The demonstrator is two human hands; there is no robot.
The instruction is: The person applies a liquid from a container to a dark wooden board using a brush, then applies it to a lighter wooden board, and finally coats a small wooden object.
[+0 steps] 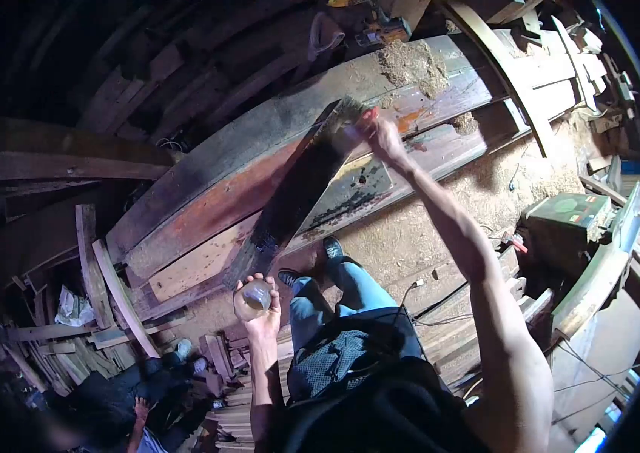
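Note:
My left hand (259,311) holds a small clear jar (255,296) close to my chest, by the near end of a dark, wet-looking narrow plank (289,200). That plank slants up across the wide boards (206,204) of a work surface. My right hand (380,136) reaches out to the plank's far end and grips a paintbrush (344,113), whose bristles touch the plank's top. My legs in blue jeans (342,291) and dark shoes stand on a floor covered in sawdust.
A sawdust heap (413,62) and a power tool (382,30) lie at the boards' far side. A green machine (567,219) stands at the right with cables on the floor. Wood offcuts (70,340) pile at the lower left, where another person (138,430) crouches.

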